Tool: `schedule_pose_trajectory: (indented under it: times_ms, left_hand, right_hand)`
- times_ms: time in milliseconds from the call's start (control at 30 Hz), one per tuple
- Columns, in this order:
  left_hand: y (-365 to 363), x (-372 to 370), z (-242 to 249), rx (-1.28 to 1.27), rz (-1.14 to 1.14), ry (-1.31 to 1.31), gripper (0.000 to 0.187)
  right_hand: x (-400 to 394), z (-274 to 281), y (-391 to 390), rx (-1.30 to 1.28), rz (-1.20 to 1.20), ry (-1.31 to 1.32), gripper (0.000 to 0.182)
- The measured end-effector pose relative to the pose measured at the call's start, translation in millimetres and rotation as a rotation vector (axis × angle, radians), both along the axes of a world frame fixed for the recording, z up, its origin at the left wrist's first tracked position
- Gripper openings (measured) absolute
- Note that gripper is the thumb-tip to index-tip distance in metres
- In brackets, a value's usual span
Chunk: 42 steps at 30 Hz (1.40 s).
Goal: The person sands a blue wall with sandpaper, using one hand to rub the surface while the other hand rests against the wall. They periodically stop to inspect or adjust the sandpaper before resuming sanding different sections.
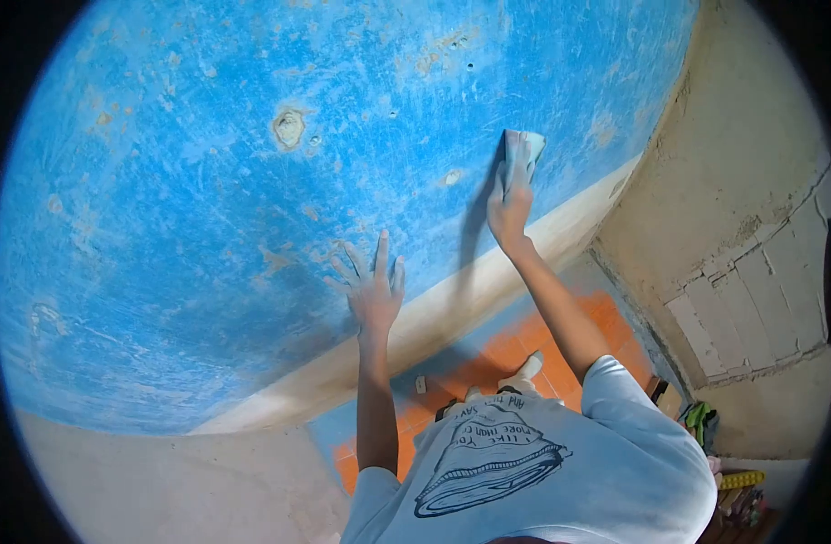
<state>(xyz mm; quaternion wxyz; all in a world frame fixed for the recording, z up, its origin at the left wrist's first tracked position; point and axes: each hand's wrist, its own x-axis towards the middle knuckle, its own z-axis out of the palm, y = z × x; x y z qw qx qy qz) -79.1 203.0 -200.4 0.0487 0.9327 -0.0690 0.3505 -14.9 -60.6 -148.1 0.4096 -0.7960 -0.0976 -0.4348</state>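
Observation:
A scuffed blue wall (207, 208) with pale scratches and chipped spots fills the upper left. My left hand (375, 290) lies against its lower part with the fingers spread, holding nothing. Farther right, my right hand (513, 204) is closed on a flat pale pad (531, 150) with a dark edge, pressed to the blue surface. Between and above the hands is a small pale chipped spot (452, 177). A larger hole (289, 129) with a rough tan rim is higher up on the left.
A cream band (434, 313) runs along the wall's foot. Below are an orange tiled floor (565, 349) and a small pale object (421, 384). At the right stand a bare plaster wall (715, 163) and grey blocks (751, 304). Green cloth (699, 419) and a yellow item (742, 480) lie lower right.

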Motion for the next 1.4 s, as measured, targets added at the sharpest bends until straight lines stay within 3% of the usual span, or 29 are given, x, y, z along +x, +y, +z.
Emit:
schedule_pose_trajectory:
  times_ms: [67,100,200,233,333,367,467,500,600,633,733,767,867,900,1000,1033,1133,1167,1267,1300,1400]
  left_hand:
    - [-2,-1,-2,0.001,0.012,-0.009,0.061]
    - [-3,-1,0,0.007,0.012,-0.016,0.061]
    - [-3,-1,2,0.040,0.028,-0.022,0.061]
    - [-2,-3,2,0.025,0.016,-0.010,0.061]
    - [-3,-3,2,-0.019,-0.009,0.012,0.062]
    - [-2,-2,1,-0.021,-0.013,0.004,0.062]
    - [-3,-3,6,-0.012,-0.021,-0.022,0.062]
    - [-3,-7,10,-0.007,-0.022,-0.028,0.062]
    - [-8,-21,29,-0.085,-0.057,-0.075,0.062]
    - [-9,-23,39,-0.079,-0.041,-0.089,0.062]
    - [-4,-16,82,-0.037,-0.042,-0.191,0.063]
    - [-1,-13,98,-0.025,-0.062,-0.264,0.062]
    - [2,-3,136,-0.022,-0.088,-0.374,0.060]
    - [3,0,143,-0.021,-0.091,-0.392,0.059]
    - [6,12,152,0.194,0.014,-0.419,0.056]
    - [7,18,149,0.198,-0.008,-0.455,0.055]
    - [9,26,138,0.196,-0.012,-0.541,0.053]
    - [9,27,136,0.199,0.003,-0.550,0.054]
    - [12,32,136,0.211,0.002,-0.581,0.054]
    - [10,32,136,0.204,-0.001,-0.590,0.054]
    - [8,32,135,0.214,0.039,-0.586,0.054]
  right_hand:
    - [-10,11,3,-0.221,-0.026,-0.159,0.067]
    - [-18,15,-2,-0.521,0.064,-0.156,0.064]
    - [-9,38,-25,-0.592,0.029,-0.205,0.063]
    - [5,43,-27,-0.240,-0.038,-0.189,0.059]
    - [12,58,-13,-0.079,-0.116,-0.261,0.073]
    - [4,53,-9,-0.471,-0.052,-0.263,0.069]
    - [-4,66,-4,-0.734,0.179,-0.303,0.066]
    - [5,72,-11,-0.608,-0.027,-0.271,0.071]
    - [28,113,-4,-0.098,-0.296,-0.385,0.075]
    - [20,110,-4,-0.361,-0.163,-0.383,0.077]
    - [10,128,-11,-0.677,0.140,-0.365,0.072]
    - [18,134,-18,-0.602,-0.095,-0.400,0.071]
    - [25,139,7,-0.135,-0.252,-0.479,0.071]
    - [14,124,13,-0.367,-0.093,-0.474,0.071]
    - [14,119,-9,-0.532,0.117,-0.433,0.071]
    - [19,127,-14,-0.402,-0.096,-0.391,0.071]
    - [18,132,-2,-0.367,-0.179,-0.415,0.074]
    - [13,126,-4,-0.464,0.055,-0.409,0.077]
    - [28,121,-43,-0.571,-0.057,-0.420,0.079]
    - [27,133,-47,-0.225,-0.058,-0.326,0.077]
    - [19,126,-33,-0.399,-0.213,-0.444,0.075]
